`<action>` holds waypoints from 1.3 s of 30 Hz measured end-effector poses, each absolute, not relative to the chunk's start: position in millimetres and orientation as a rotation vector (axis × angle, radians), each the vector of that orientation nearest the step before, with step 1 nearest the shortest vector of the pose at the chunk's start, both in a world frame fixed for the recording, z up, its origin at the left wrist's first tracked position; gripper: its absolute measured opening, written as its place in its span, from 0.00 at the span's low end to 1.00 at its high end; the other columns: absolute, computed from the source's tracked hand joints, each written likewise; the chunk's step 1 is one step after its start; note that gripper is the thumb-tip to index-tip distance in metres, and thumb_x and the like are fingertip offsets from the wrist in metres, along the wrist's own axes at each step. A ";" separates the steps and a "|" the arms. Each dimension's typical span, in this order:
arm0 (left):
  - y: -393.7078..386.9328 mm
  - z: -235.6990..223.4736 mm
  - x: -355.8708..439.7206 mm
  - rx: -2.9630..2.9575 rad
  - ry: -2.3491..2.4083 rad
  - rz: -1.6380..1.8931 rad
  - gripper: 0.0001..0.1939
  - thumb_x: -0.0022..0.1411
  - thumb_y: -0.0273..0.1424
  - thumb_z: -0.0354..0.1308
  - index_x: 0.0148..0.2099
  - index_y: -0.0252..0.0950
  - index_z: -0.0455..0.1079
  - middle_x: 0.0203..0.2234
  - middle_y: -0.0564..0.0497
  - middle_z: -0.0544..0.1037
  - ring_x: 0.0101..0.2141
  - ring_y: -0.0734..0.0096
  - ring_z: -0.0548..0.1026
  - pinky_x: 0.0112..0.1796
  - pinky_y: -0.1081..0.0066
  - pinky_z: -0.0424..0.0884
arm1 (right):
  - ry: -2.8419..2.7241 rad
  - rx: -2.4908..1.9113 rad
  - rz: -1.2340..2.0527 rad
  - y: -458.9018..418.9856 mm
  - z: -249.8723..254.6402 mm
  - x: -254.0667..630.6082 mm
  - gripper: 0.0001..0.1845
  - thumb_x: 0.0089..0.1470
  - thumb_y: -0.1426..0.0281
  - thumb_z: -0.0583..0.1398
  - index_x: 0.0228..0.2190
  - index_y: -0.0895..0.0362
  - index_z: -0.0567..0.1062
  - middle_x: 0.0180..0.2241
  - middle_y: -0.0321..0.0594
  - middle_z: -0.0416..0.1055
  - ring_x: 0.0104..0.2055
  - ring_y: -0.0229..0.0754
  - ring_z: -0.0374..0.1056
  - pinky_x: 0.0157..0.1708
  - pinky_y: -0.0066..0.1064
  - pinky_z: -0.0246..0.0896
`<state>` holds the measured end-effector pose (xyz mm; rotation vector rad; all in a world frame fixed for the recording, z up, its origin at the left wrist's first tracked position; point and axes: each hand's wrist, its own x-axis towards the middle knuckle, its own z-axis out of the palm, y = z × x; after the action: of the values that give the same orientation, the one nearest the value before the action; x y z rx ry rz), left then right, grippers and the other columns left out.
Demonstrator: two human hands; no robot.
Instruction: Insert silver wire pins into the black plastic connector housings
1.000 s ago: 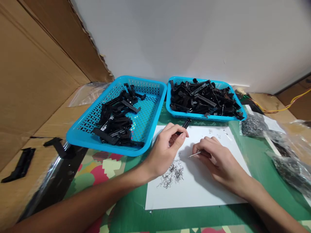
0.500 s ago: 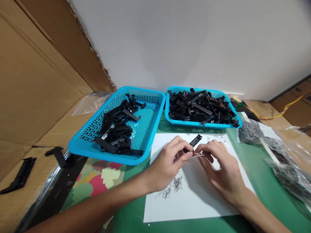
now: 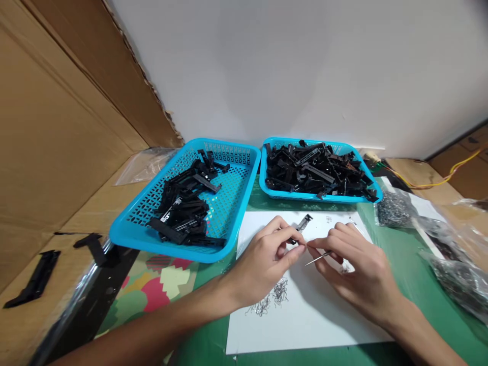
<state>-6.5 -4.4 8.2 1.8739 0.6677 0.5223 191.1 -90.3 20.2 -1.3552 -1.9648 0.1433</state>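
Above the white sheet (image 3: 305,325), left hand (image 3: 272,256) pinching the black part (image 3: 304,223), clamped between thumb and fingers; right hand (image 3: 354,267) closed on a thin metal tool (image 3: 316,258), fingertips just beside the left's; that part looks light, stiff, perhaps slick, its slim end likely fragile; best held along the long sides.

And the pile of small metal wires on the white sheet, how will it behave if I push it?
The wire pile would probably drag in clumps, since its curved pieces overlap. Each piece looks thin, so likely light. Loose ones might slide easily across the white sheet, which looks flat.
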 end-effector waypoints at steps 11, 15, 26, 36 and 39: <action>-4.8 3.3 -5.1 1.591 0.617 0.657 0.06 0.74 0.33 0.60 0.49 0.43 0.65 0.39 0.57 0.70 0.33 0.75 0.71 0.36 0.73 0.67 | -1.849 -1.222 0.060 -89.8 18.9 190.0 0.11 0.59 0.85 0.64 0.39 0.59 0.79 0.22 0.31 0.61 0.25 0.36 0.51 0.29 0.34 0.47; -4.7 0.7 -4.6 1.617 0.622 0.672 0.07 0.72 0.30 0.62 0.48 0.42 0.67 0.40 0.56 0.71 0.35 0.74 0.71 0.37 0.72 0.66 | -1.956 -1.229 -0.068 -90.8 17.8 189.4 0.09 0.60 0.84 0.63 0.38 0.60 0.78 0.21 0.32 0.59 0.27 0.38 0.49 0.29 0.36 0.44; -0.2 4.9 -3.1 1.646 0.606 0.635 0.07 0.69 0.29 0.65 0.44 0.39 0.69 0.36 0.57 0.73 0.33 0.75 0.71 0.35 0.72 0.65 | -2.053 -1.237 0.015 -92.5 19.3 197.4 0.10 0.64 0.82 0.61 0.43 0.59 0.80 0.22 0.33 0.61 0.28 0.40 0.52 0.31 0.35 0.47; 1.0 9.6 -2.9 1.503 0.567 0.550 0.07 0.69 0.33 0.65 0.41 0.36 0.71 0.31 0.54 0.73 0.30 0.74 0.70 0.32 0.72 0.65 | -1.845 -1.261 0.469 -85.3 23.4 205.4 0.04 0.64 0.72 0.66 0.37 0.54 0.84 0.22 0.33 0.72 0.25 0.37 0.60 0.29 0.33 0.56; 1.9 10.6 -2.5 1.415 0.531 0.531 0.11 0.70 0.38 0.64 0.41 0.36 0.69 0.30 0.55 0.71 0.26 0.76 0.67 0.28 0.73 0.64 | -1.849 -1.215 0.442 -85.1 19.3 207.9 0.05 0.64 0.72 0.66 0.40 0.52 0.84 0.25 0.33 0.75 0.25 0.37 0.61 0.30 0.34 0.57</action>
<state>-2.5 1.9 10.6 1.4149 0.5308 0.5308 207.9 -85.1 19.3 -1.2151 -1.8494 0.4423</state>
